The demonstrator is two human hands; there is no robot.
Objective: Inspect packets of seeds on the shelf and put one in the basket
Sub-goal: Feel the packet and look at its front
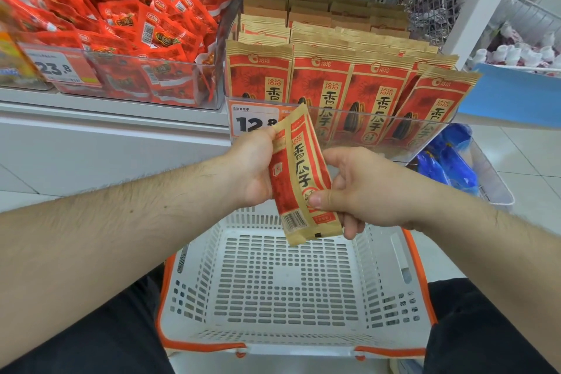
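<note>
Bright, even shop light; wide-angle bending, soft blur at edges.

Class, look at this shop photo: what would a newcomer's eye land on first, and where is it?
First, the seed packet at centre, held by both hands: left hand at its upper edge, right hand pinching lower down. Below it sits the white basket, nothing inside. Behind, matching packets stand in rows on the shelf.

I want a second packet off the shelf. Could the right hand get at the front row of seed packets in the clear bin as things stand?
Probably not yet: the right hand grips the red-and-tan seed packet. The path to the front-row packets looks open.
</note>
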